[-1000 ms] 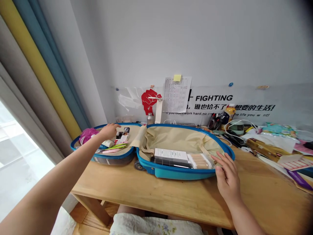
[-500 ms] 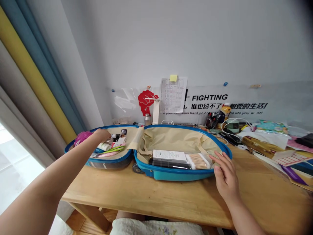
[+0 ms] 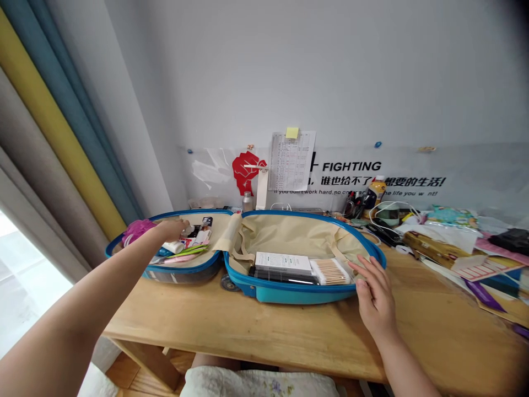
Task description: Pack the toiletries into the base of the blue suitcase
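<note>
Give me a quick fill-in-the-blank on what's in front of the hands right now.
The open suitcase has a ____ hard shell. It lies on a ____ table. The right hand is nearest a packet of ____. The left hand is over the suitcase's ____ half.

Missing words: blue; wooden; cotton swabs; left.

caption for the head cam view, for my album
Left hand reaching into the open blue suitcase among toiletries, right hand at its rim beside cotton swabs

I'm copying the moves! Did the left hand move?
Yes, a little: the left hand is now further from the suitcase's back rim, toward the front.
</note>
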`<action>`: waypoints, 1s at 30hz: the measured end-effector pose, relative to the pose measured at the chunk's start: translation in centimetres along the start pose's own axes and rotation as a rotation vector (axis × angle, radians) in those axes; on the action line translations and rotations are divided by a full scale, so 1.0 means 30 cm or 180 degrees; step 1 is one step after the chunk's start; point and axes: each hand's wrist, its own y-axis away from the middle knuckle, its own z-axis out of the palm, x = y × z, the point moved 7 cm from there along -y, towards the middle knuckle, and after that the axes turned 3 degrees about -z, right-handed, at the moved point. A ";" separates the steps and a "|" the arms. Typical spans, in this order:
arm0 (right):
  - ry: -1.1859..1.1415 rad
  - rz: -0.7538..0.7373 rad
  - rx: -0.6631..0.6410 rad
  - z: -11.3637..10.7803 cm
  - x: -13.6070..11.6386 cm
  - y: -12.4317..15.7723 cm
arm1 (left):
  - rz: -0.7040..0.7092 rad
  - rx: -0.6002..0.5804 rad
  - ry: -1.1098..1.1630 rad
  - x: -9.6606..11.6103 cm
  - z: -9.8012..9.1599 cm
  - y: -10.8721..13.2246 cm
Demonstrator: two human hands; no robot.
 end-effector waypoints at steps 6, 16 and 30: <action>-0.0004 -0.0025 -0.0013 0.000 -0.006 -0.002 | 0.0220 0.0772 -0.0469 0.158 -0.205 0.054; 0.0040 -0.0013 -0.0010 0.000 -0.003 0.002 | 0.1968 0.0255 0.0893 0.842 -0.359 0.063; 0.0031 0.0029 -0.0025 -0.001 -0.004 0.003 | 0.1524 -0.0723 0.1024 0.946 -0.080 -0.095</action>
